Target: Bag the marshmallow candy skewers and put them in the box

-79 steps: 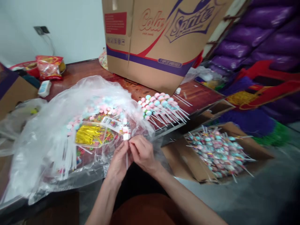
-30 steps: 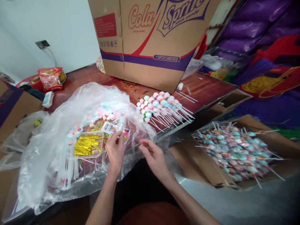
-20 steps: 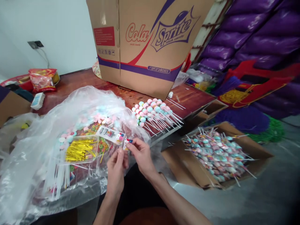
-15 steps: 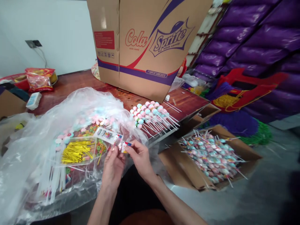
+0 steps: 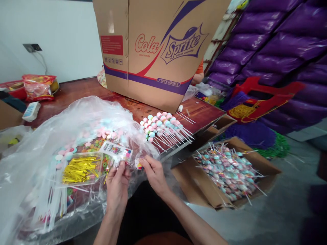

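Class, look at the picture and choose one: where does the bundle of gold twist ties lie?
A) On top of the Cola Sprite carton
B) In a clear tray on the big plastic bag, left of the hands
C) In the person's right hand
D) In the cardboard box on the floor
B: the gold twist ties sit in a clear tray on the plastic bag, left of the left hand.

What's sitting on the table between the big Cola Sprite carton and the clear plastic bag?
In the head view, a row of pastel marshmallow sticks lies on the table between the carton and the plastic bag.
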The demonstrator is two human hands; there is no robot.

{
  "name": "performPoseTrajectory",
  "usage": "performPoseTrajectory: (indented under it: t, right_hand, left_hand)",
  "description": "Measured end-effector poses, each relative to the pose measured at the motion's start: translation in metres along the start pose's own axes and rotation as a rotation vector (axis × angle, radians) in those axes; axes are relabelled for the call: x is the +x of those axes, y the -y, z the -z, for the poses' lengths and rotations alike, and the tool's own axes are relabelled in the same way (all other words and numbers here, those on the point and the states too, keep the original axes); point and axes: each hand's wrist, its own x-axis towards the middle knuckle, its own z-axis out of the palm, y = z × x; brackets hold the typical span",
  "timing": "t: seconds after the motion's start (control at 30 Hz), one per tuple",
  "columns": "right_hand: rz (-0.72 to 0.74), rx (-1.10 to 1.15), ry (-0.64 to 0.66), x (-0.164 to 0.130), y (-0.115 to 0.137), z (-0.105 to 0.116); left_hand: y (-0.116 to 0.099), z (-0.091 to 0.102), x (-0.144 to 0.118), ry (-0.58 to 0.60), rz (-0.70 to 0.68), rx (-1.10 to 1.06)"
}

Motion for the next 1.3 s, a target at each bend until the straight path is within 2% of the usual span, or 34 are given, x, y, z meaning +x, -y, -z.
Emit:
performPoseTrajectory:
  t: [0.1,0.2,0.27,0.33,0.4,0.5,0.67,0.77,0.83,1.0,1.17,1.3]
  right_hand:
    - [0.097,-0.216,-0.05,0.016,-0.003,0.013]
    - [0.208,-0.62,-0.212,0.038,-0.007,0.03]
    - [0.181,-0.933,-0.273,0.053,-0.009,0.041]
    - [0.094,-1.172,-0.24,0.066,-0.013,0.049]
    - [0.034,-1.279,-0.174,0.073,-0.018,0.052]
    - [0.006,-1.206,-0.169,0.074,-0.025,0.051]
    - [0.13,-0.691,-0.32,0.042,-0.022,0.052]
    - [0.099,-0.394,-0.28,0.008,-0.006,0.057]
    - [0.059,-0.291,-0.216,-0.014,0.005,0.061]
    - [0.149,-0.248,-0.148,-0.046,0.012,0.072]
    - [0.208,-0.29,-0.056,-0.051,0.006,0.086]
    - [0.199,-0.322,0.04,-0.052,0.004,0.1]
  left_hand:
    - [-0.002,-0.002,0.003,-0.019,-0.053,0.011]
    - [-0.003,-0.002,0.008,-0.032,-0.092,-0.019]
    - [-0.004,-0.001,0.012,-0.045,-0.092,-0.03]
    - [-0.004,0.0,0.016,-0.043,-0.074,-0.03]
    - [-0.004,0.002,0.019,-0.048,-0.038,-0.028]
    - [-0.002,0.005,0.022,-0.083,0.008,-0.044]
    - [0.001,0.007,0.023,-0.103,-0.031,-0.063]
    - [0.002,0.006,0.025,-0.116,-0.069,-0.095]
    - [0.002,0.004,0.025,-0.113,-0.077,-0.106]
    - [0.003,0.0,0.023,-0.093,-0.083,-0.098]
    - [0.002,-0.002,0.019,-0.057,-0.094,-0.034]
    - [0.001,0.001,0.018,0.016,-0.18,0.097]
